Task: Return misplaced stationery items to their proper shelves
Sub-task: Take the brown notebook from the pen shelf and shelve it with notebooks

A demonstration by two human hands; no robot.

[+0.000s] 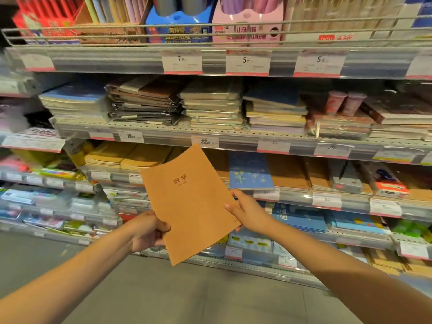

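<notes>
A thin brown kraft-paper notebook [189, 204] with two red characters on its cover is held up in front of the shelves, tilted to the left. My left hand [147, 231] grips its lower left edge. My right hand [247, 211] grips its right edge, thumb on the cover. Behind it, stacks of similar brown notebooks [124, 156] lie on the third shelf, left of the held one, and more brown stacks [289, 174] lie further right on the same shelf.
A blue notebook with yellow flowers [250, 171] lies on the third shelf among the brown stacks. Wrapped notebook stacks [145, 101] fill the shelf above. Price tags [247, 63] line the shelf edges. Grey floor [163, 295] lies below.
</notes>
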